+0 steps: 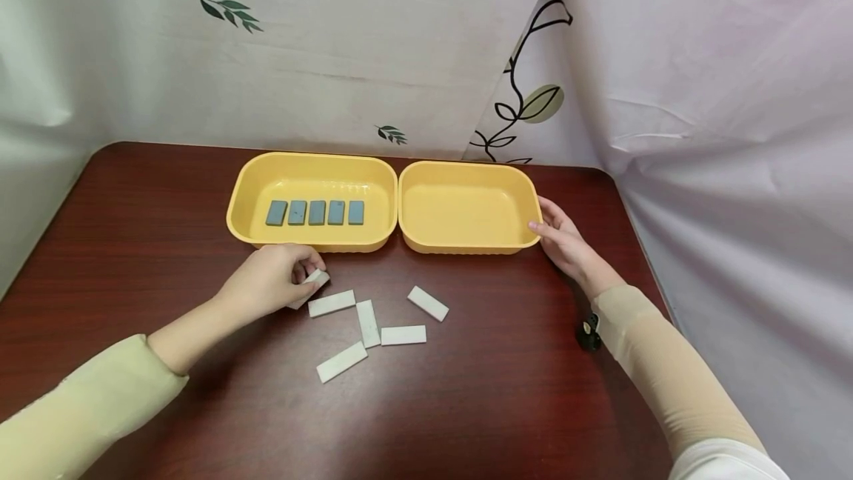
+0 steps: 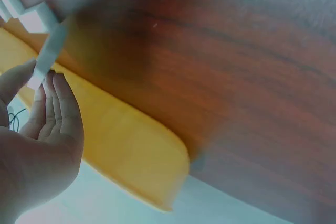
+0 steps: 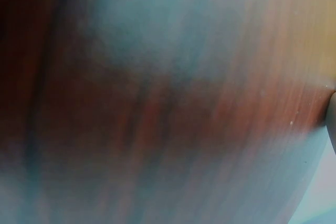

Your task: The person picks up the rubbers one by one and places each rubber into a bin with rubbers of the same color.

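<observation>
My left hand [image 1: 273, 278] pinches a flat white rectangular block [image 1: 318, 278] between thumb and fingers, just in front of the left yellow plastic tray [image 1: 313, 248]. In the left wrist view the same block [image 2: 51, 51] slants up from the fingertips. Beside it on the table lie several like white blocks, the nearest white block [image 1: 332, 304] close to the held one. My right hand [image 1: 565, 243] holds the right end of the right yellow tray [image 1: 466, 244], thumb over the rim and fingers along the outer wall. Only a sliver of a finger [image 3: 332, 121] shows in the right wrist view.
Several grey blocks [image 1: 316, 212] stand in a row inside the left tray. The two trays sit side by side at the back of the dark red wooden table [image 1: 500, 391]. A small black object [image 1: 589, 333] is by the right forearm. Patterned cloth [image 1: 320, 58] hangs behind.
</observation>
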`<control>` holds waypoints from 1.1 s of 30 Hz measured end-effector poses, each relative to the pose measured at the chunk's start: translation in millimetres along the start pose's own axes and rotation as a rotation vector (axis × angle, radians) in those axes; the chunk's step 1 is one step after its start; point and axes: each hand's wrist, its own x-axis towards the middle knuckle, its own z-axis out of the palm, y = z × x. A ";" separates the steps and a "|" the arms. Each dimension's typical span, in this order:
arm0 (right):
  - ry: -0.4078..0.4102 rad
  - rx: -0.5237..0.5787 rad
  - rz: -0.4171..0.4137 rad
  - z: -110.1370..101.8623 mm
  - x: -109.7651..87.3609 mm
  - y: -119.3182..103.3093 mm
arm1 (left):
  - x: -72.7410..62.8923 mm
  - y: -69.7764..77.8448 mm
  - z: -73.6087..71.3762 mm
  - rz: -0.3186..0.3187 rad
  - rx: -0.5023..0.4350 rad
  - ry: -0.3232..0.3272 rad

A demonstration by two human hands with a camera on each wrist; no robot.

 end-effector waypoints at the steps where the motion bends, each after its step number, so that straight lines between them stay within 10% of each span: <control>1: -0.002 0.000 0.003 -0.2 -0.1 -0.1 | 0.3 1.5 -1.6 0.008 0.002 0.000; 16: -0.017 -0.008 0.013 -1.7 0.4 -0.7 | 13.6 24.9 -30.9 0.153 -0.021 0.050; 33: 0.002 -0.012 0.030 0.2 1.3 -1.8 | 61.7 49.0 -43.1 0.102 -0.157 0.067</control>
